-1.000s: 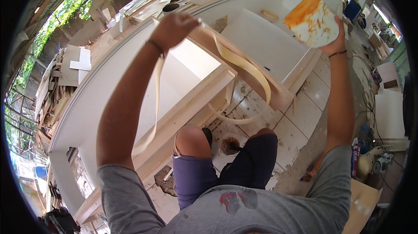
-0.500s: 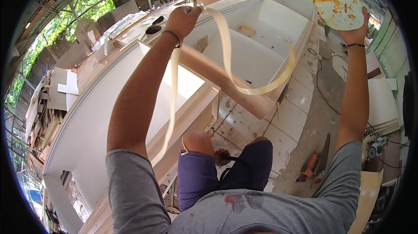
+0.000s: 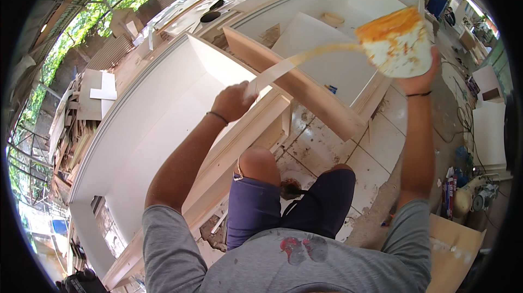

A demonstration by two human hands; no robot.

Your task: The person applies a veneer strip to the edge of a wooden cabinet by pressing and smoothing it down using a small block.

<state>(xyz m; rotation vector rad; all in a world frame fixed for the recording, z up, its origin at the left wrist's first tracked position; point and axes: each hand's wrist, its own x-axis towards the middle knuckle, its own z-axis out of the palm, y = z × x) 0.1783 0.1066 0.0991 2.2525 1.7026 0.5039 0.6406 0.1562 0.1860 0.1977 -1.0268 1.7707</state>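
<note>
The left forearm (image 3: 185, 157) slants up and rightward, ending in the left hand (image 3: 234, 101), its fingers curled closed in front of the body. The right forearm (image 3: 418, 140) rises nearly upright; the right hand (image 3: 418, 80) is higher and farther out, gripping, one digit pointing up along its outer side, most others hidden. Both knees (image 3: 261, 165) are bent and apart.

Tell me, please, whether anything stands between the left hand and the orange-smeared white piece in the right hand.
Nothing visible blocks the way: only the pale strip, held by the left hand, spans it toward the white piece in the right hand. The wooden board shows behind the strip, not in front of it.
</note>
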